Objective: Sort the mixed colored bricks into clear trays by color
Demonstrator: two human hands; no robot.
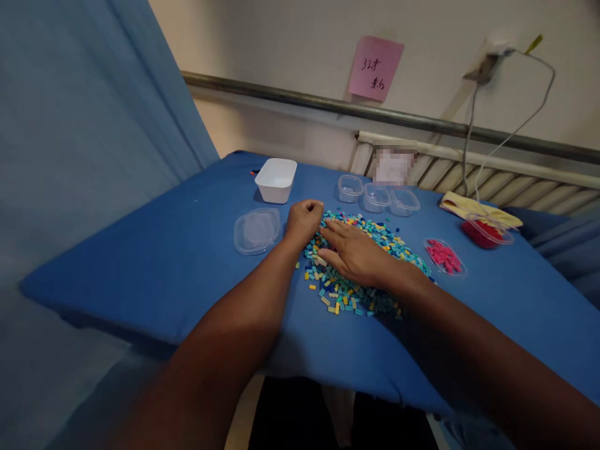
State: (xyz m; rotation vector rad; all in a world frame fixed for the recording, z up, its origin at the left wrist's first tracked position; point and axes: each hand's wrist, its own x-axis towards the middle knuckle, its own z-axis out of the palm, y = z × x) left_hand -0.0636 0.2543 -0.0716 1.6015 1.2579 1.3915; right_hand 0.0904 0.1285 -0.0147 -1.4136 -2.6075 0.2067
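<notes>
Forearms [244, 300] extend to mixed bricks [398, 247] loose on the blue sheet [187, 250], right hand [359, 253] open on them, left hand [304, 220] clenched at their edge, contents indeterminable; pink pieces [444, 256] and red pieces [478, 236] occupy separate containers.

Blue table cover [140, 237]; block pile [347, 294] mixed teal, blue, yellow, some pink. White tub [276, 181], pink blocks [444, 257], red pieces [482, 234], pale yellow cloth [462, 206]. Wall note [375, 67] pink, dark writing. Curtain [94, 94] plain blue.
</notes>
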